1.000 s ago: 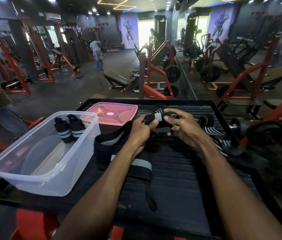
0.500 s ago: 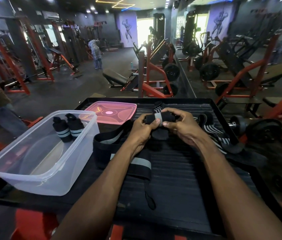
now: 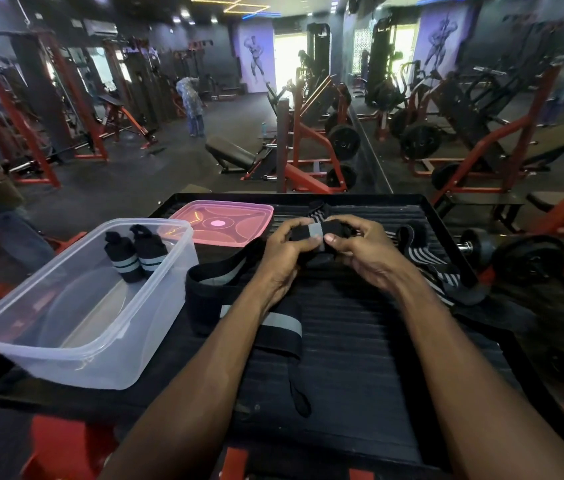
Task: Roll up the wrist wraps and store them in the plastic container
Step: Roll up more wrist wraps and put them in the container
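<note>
Head view looks down on both hands meeting over the far middle of a black ribbed tray (image 3: pixel 360 341). Left hand (image 3: pixel 282 258) curls its fingers round the left end of a partly rolled wrist wrap (image 3: pixel 315 233), thumb tip pressed on the roll's near side. Right hand (image 3: pixel 363 254) grips the right end the same way, thumb laid against the grey band, fingers hooked over the top. That roll lies with its long axis running nine o'clock to three o'clock, one grey stripe crossing its middle. From under the left hand the wrap's unrolled tail (image 3: pixel 239 306) runs toward eight o'clock, doubles back under the left forearm, and ends in a thin black loop pointing to six o'clock.

At three o'clock of the hands a striped wrap (image 3: pixel 433 268), black with pale lines, lies loose on the tray, part of it draped over the right rim. At eleven o'clock a pink lid (image 3: pixel 225 223) lies flat on the tray. At nine o'clock a clear plastic container (image 3: pixel 76 344) stands open at the tray's left edge; two rolled wraps (image 3: pixel 135 254) stand upright side by side against its far wall, each black with pale bands. No writing or brand can be read on the wraps, lid or container. Beyond the tray's right side lies a dumbbell (image 3: pixel 516 254).
</note>
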The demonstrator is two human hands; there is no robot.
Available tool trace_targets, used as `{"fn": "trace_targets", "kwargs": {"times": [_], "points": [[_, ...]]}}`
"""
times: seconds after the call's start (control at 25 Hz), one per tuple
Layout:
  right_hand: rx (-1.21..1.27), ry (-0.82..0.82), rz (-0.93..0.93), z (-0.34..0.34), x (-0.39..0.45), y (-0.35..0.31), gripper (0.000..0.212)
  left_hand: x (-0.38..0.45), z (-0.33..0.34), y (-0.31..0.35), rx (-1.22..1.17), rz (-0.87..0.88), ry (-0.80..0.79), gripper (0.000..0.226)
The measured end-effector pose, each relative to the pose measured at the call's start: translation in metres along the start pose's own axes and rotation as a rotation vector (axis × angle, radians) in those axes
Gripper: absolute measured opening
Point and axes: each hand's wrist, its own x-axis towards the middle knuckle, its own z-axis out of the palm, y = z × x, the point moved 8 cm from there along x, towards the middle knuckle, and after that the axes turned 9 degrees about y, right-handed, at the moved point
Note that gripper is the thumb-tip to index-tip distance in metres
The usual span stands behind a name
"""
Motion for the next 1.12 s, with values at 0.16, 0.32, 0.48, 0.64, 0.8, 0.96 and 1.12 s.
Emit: {"fn": "trace_targets", "kwargs": {"times": [0.16, 0.32, 0.48, 0.64, 0.8, 0.96, 1.12], "points": [[-0.033, 0.010, -0.052, -0.001, 0.001, 0.000, 0.042, 0.001, -0.006, -0.009, 0.056, -0.059, 0.066, 0.026], [0.087, -0.007, 0.078, 0.003, 0.001, 0.006, 0.043, 0.002, -0.007, -0.001, 0.150, 0.084, 0.066, 0.034], [0.032, 0.078, 0.042, -0.003, 0.004, 0.009, 0.050, -0.004, -0.001, 0.002, 0.187, 0.064, 0.002, 0.041], [-0.092, 0.089, -0.022, -0.007, 0.005, 0.007, 0.058, -0.003, -0.003, -0.005, 0.162, -0.080, -0.003, 0.023], [0.054, 0.069, 0.009, 0.003, 0.003, 0.008, 0.066, -0.002, -0.010, 0.009, 0.211, 0.064, 0.074, 0.020], [0.171, 0.066, 0.016, 0.014, 0.003, 0.011, 0.029, -0.003, -0.014, 0.015, 0.209, 0.116, 0.106, 0.027], [0.079, 0.201, -0.060, 0.004, 0.008, 0.015, 0.030, -0.004, -0.017, 0.028, 0.502, 0.237, 0.112, 0.034]]}}
